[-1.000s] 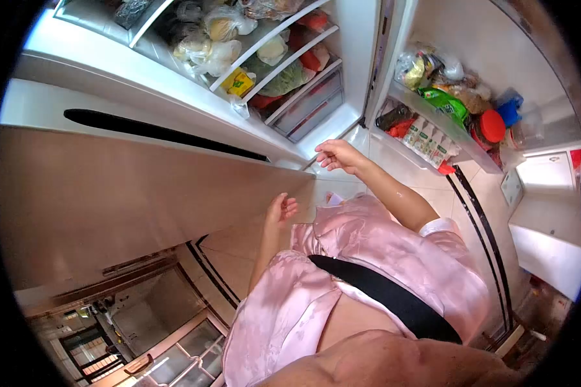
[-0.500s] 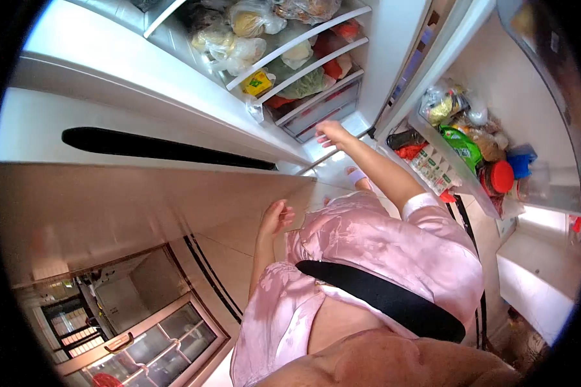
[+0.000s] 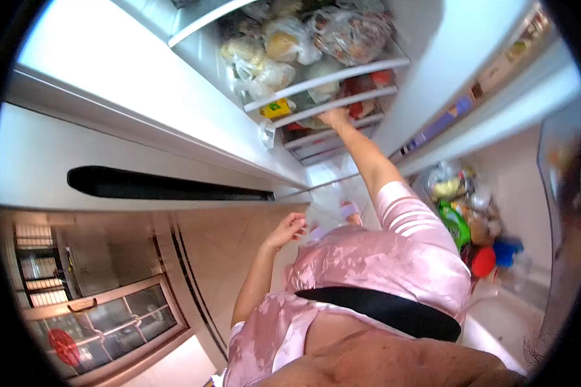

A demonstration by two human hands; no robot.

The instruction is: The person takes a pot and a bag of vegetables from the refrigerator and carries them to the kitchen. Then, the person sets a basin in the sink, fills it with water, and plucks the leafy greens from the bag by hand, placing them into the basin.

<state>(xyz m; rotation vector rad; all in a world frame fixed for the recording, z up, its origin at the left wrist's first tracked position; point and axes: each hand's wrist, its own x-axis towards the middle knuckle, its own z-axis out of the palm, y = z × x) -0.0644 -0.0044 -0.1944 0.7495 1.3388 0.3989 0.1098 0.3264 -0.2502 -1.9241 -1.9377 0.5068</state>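
Note:
My right hand (image 3: 336, 117) reaches into the open fridge at a lower shelf (image 3: 363, 97), near a green item in a bag and some red items. Its fingers are mostly hidden, so what it touches cannot be made out. A yellow packet (image 3: 275, 108) lies to its left. Above are clear bags of food (image 3: 284, 45). My left hand (image 3: 288, 231) hangs in front of my body, fingers apart and slightly curled, holding nothing, below the tip of the black handle recess (image 3: 168, 184) in the left door.
The right fridge door stands open, its bins holding a green bag (image 3: 455, 224), a jar with a red lid (image 3: 482, 262) and a blue item (image 3: 507, 252). A glazed cabinet (image 3: 116, 322) stands at the lower left. My feet are on the tiled floor (image 3: 229, 248).
My right hand has moved forward from beside the fridge into its lower shelves. The view has shifted, with the fridge interior nearer. My left hand is still raised and empty.

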